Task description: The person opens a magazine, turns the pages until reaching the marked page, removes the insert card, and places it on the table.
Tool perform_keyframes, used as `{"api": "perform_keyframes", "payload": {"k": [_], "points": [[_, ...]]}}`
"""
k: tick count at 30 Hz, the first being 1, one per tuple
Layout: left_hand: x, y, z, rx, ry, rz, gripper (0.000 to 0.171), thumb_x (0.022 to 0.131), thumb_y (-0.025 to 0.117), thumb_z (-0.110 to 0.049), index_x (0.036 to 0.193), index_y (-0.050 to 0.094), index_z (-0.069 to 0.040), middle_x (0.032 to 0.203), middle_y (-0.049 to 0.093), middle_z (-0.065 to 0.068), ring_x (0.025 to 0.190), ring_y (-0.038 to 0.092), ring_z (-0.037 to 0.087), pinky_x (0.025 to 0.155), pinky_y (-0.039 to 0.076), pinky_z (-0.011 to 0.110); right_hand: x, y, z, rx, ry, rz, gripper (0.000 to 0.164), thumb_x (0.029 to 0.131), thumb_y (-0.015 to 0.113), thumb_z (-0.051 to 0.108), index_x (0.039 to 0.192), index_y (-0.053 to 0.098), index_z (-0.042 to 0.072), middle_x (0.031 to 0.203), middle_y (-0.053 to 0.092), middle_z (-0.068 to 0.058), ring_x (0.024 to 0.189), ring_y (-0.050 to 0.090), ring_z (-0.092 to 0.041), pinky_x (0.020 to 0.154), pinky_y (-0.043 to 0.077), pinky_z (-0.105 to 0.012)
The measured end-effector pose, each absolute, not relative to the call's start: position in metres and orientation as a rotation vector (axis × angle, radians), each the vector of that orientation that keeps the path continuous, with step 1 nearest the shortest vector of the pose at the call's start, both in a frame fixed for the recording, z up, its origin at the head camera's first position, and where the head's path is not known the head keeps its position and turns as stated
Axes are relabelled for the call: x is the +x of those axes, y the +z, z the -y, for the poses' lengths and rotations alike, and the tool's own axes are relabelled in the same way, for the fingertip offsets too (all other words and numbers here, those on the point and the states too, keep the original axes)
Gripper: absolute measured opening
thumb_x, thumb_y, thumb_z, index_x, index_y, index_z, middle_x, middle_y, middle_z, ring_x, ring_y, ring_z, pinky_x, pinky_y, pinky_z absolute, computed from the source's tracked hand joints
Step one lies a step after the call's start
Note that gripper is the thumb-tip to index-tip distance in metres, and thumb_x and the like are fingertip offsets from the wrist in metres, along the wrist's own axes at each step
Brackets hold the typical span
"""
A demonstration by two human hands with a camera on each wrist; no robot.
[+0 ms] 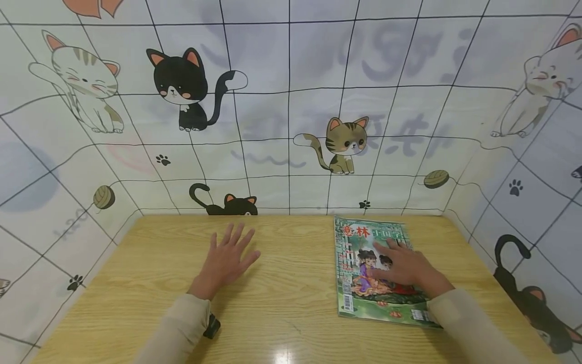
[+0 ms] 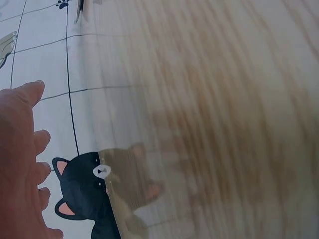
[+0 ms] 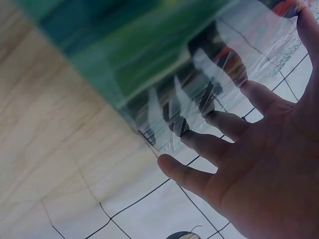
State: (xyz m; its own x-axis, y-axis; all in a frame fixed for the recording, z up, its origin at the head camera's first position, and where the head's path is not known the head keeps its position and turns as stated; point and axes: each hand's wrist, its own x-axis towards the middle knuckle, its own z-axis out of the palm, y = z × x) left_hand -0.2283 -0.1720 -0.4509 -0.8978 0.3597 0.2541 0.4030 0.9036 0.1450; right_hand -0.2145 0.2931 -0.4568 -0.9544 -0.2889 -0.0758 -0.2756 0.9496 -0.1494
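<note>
A glossy green magazine with red and white title characters and drawn figures lies on the right half of the wooden table. Over its right part spreads my right hand, fingers extended and palm down. In the right wrist view the fingertips of that right hand meet or nearly meet the shiny cover, which mirrors them. My left hand is held to the left with fingers spread, holding nothing. The left wrist view shows this left hand at the edge, apart from the tabletop.
Behind the table rises a white covering with a black grid and cartoon cats, which also lines both sides. A dark strap piece sits at the left wrist. Light reflects off the table near its front.
</note>
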Motion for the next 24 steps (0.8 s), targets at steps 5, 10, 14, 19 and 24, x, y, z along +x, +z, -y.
{"api": "perform_keyframes", "payload": {"k": [5,10,14,19,24], "points": [[-0.229,-0.454,0.166,-0.603,-0.296,2.85,0.065,0.099,0.05,-0.052,0.151,0.043,-0.015,0.159,0.031,0.017,0.148,0.022,0.04,0.11,0.015,0.073,-0.214,-0.455,-0.287,-0.431,-0.198,-3.005,0.093,0.083,0.057,0.074,0.15,0.044,0.011,0.151,0.034,-0.033,0.131,0.034,-0.062,0.088,0.035,-0.079],[-0.229,-0.453,0.161,-0.618,-0.28,2.857,0.064,0.099,0.049,-0.051,0.152,0.043,-0.015,0.159,0.031,0.017,0.148,0.022,0.04,0.109,0.016,0.073,-0.215,-0.453,-0.279,-0.448,-0.21,-3.008,0.092,0.084,0.057,0.073,0.15,0.044,0.011,0.151,0.035,-0.033,0.131,0.035,-0.062,0.087,0.036,-0.079],[-0.229,-0.451,0.156,-0.634,-0.274,2.856,0.064,0.099,0.048,-0.053,0.152,0.043,-0.016,0.159,0.032,0.016,0.147,0.023,0.04,0.109,0.017,0.073,-0.216,-0.452,-0.271,-0.457,-0.208,-3.015,0.092,0.084,0.056,0.074,0.15,0.045,0.011,0.151,0.035,-0.032,0.131,0.036,-0.061,0.088,0.038,-0.077],[-0.229,-0.45,0.147,-0.648,-0.277,2.881,0.065,0.1,0.046,-0.055,0.153,0.041,-0.018,0.161,0.028,0.014,0.149,0.021,0.038,0.109,0.016,0.073,-0.217,-0.451,-0.259,-0.495,-0.179,-3.029,0.092,0.084,0.056,0.074,0.15,0.045,0.011,0.149,0.038,-0.033,0.129,0.039,-0.061,0.089,0.041,-0.074],[-0.227,-0.45,0.138,-0.683,-0.276,2.904,0.066,0.1,0.044,-0.056,0.154,0.04,-0.019,0.161,0.028,0.013,0.149,0.021,0.038,0.11,0.017,0.072,-0.217,-0.45,-0.246,-0.514,-0.16,-3.035,0.09,0.084,0.057,0.073,0.149,0.047,0.01,0.147,0.04,-0.033,0.126,0.042,-0.061,0.089,0.042,-0.072]]}}
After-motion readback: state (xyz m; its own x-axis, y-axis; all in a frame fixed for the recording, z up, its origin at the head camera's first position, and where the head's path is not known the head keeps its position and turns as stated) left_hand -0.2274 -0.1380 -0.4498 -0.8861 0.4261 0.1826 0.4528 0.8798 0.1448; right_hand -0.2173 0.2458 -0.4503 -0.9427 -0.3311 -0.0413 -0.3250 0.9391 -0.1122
